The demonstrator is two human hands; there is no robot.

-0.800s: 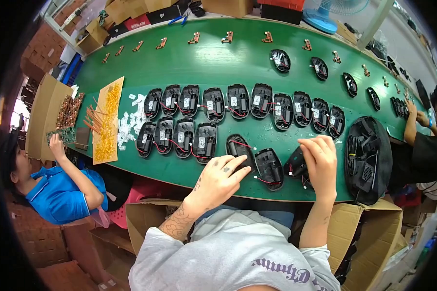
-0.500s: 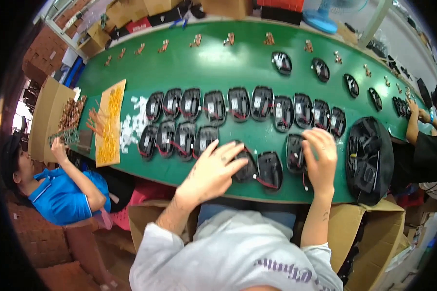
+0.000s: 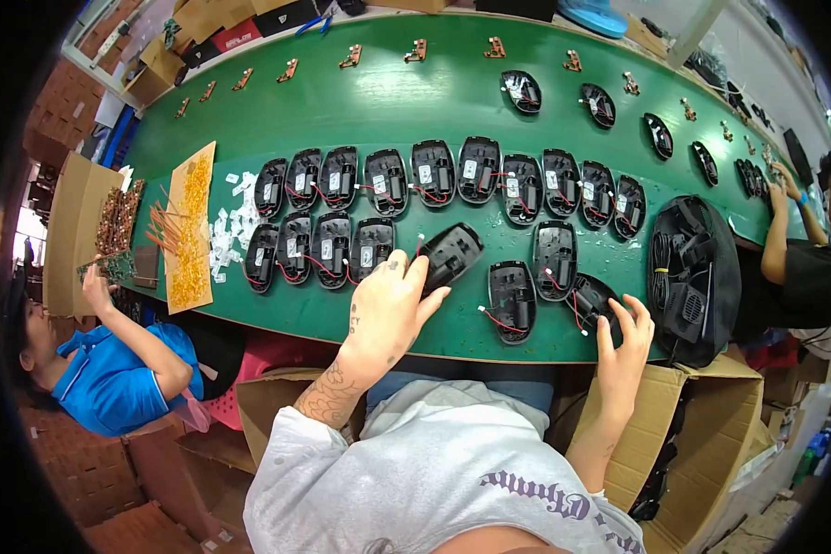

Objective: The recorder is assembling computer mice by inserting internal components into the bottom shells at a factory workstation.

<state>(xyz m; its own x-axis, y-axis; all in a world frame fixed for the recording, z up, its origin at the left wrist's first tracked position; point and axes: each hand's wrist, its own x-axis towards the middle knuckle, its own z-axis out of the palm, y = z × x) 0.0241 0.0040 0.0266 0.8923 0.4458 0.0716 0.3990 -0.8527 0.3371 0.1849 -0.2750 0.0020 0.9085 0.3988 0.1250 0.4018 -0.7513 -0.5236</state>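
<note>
My left hand (image 3: 383, 319) grips the lower end of a black oval plastic housing (image 3: 454, 257) between thumb and fingers. This housing is turned aslant, and its inner side with a small white plug shows. At the right, my right hand (image 3: 624, 355) has its thumb and fingers at the edge of another black housing (image 3: 593, 297), also turned aslant, with a red wire and white plug. Between the hands lie two more housings, one upright housing (image 3: 512, 303) nearer me and one housing (image 3: 555, 260) behind it. Their undersides are hidden.
Two rows of similar housings (image 3: 386, 180) lie across the green table (image 3: 286, 120). Small copper-coloured parts (image 3: 415, 50) line its far side. To the left are white pieces (image 3: 235, 222) and a cardboard sheet (image 3: 194, 194) of yellow bits. A black bag (image 3: 697, 277) stands right. Co-workers sit at both ends.
My left hand has drawn back left, and its housing now lies turned aslant. My right hand has moved down to the near right, where a slanted housing now shows. The view has shifted slightly.
</note>
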